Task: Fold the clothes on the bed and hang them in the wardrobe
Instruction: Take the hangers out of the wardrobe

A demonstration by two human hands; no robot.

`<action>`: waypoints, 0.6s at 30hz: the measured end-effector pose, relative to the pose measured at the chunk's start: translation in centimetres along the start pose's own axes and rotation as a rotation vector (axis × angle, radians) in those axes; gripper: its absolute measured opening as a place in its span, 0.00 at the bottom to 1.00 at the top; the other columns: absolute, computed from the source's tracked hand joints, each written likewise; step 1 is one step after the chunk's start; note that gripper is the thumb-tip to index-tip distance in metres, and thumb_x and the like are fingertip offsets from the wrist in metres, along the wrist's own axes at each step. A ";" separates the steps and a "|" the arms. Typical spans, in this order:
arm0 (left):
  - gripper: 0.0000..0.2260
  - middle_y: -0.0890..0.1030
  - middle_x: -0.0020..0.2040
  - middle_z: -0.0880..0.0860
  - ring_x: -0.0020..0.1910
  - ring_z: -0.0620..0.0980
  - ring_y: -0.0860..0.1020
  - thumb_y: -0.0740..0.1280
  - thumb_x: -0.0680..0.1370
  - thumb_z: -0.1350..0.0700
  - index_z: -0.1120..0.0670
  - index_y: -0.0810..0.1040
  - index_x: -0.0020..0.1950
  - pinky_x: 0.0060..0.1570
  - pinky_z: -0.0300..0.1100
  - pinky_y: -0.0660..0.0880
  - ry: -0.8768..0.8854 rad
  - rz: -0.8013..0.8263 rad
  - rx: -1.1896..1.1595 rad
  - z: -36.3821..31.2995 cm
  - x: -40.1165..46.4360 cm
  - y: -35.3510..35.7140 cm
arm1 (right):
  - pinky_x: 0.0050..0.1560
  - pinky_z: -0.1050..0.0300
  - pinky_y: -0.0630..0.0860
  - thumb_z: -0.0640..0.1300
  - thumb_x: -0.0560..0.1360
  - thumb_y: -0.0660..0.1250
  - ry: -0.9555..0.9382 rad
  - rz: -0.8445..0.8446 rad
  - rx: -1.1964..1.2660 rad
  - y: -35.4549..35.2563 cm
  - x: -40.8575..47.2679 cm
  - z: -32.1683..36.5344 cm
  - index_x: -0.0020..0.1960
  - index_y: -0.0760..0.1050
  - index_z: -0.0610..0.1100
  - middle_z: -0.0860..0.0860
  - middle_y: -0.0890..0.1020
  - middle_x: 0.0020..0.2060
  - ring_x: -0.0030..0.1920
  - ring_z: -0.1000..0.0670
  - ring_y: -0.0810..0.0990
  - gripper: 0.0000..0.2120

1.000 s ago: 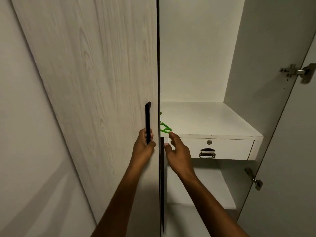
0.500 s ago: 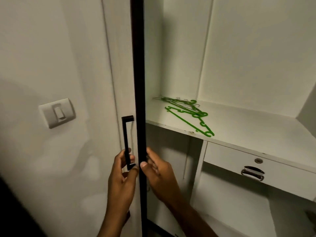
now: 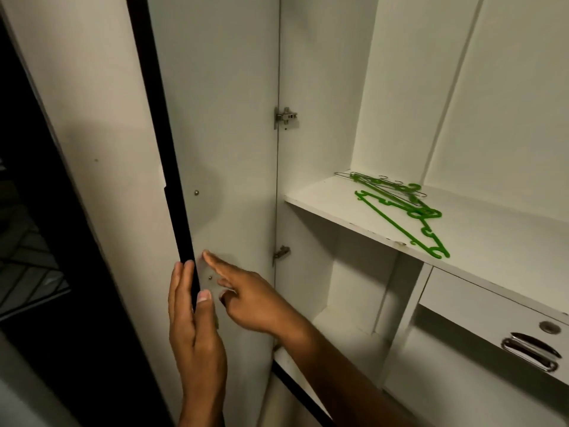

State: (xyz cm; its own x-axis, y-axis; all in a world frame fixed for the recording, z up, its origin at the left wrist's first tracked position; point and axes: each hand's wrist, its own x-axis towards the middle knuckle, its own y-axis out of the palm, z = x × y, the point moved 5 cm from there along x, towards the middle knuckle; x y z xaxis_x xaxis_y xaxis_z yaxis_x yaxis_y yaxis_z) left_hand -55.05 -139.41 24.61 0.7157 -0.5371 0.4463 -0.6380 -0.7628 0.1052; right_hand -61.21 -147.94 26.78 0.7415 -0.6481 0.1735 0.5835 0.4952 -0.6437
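Note:
The wardrobe's left door (image 3: 228, 149) stands wide open, its white inner face turned toward me. My left hand (image 3: 194, 331) holds the door's black edge (image 3: 181, 229), fingers on the outer side and thumb on the inner side. My right hand (image 3: 249, 297) touches the inner face of the door low down with its index finger stretched out. Several green plastic hangers (image 3: 406, 211) and a few thin wire ones lie in a loose pile on the white shelf (image 3: 492, 241) inside. No clothes or bed are in view.
Below the shelf is a white drawer (image 3: 480, 309) with a chrome handle (image 3: 529, 354). A lower open compartment (image 3: 338, 318) sits left of the drawer. Metal hinges (image 3: 284, 117) join the door to the wardrobe side. A dark area lies beyond the door at the left.
The left door has swung from nearly closed to wide open. My left hand moved from the black handle to the door's edge. My right hand now touches the door's inner face.

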 end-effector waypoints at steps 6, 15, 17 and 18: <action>0.24 0.62 0.70 0.23 0.74 0.31 0.59 0.55 0.81 0.47 0.46 0.66 0.77 0.72 0.38 0.57 0.047 -0.011 0.019 -0.5 0.2 -0.2 | 0.75 0.57 0.63 0.33 0.80 0.57 0.019 -0.041 0.016 0.1 0.2 -0.6 0.79 0.56 0.57 0.56 0.62 0.77 0.76 0.53 0.64 0.33; 0.20 0.72 0.72 0.40 0.72 0.33 0.65 0.59 0.80 0.48 0.44 0.74 0.71 0.66 0.35 0.63 0.023 0.147 -0.059 -1.2 -2.4 4.4 | 0.75 0.54 0.63 0.40 0.83 0.59 0.177 -0.183 0.011 -6.0 -5.0 -6.0 0.78 0.59 0.58 0.55 0.64 0.77 0.76 0.52 0.64 0.28; 0.20 0.73 0.71 0.38 0.70 0.32 0.67 0.59 0.79 0.48 0.44 0.75 0.70 0.65 0.34 0.64 0.016 0.205 -0.062 -1.3 -3.0 6.5 | 0.74 0.54 0.64 0.41 0.83 0.59 0.217 -0.239 -0.016 -8.4 -6.6 -7.3 0.78 0.60 0.57 0.54 0.65 0.76 0.75 0.51 0.66 0.26; 0.20 0.74 0.70 0.38 0.69 0.31 0.67 0.59 0.79 0.48 0.44 0.75 0.70 0.65 0.34 0.64 0.017 0.236 -0.060 -1.3 -3.4 7.5 | 0.73 0.56 0.65 0.41 0.83 0.59 0.231 -0.269 -0.032 -9.6 -7.4 -7.9 0.78 0.61 0.56 0.54 0.66 0.76 0.74 0.51 0.67 0.26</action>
State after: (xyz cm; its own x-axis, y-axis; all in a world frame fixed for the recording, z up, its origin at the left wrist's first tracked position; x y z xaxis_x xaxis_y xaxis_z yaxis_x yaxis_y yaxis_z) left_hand -62.64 -142.86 25.10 0.5400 -0.6917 0.4795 -0.8032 -0.5937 0.0480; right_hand -74.92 -152.49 25.80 0.4656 -0.8687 0.1693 0.7343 0.2724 -0.6217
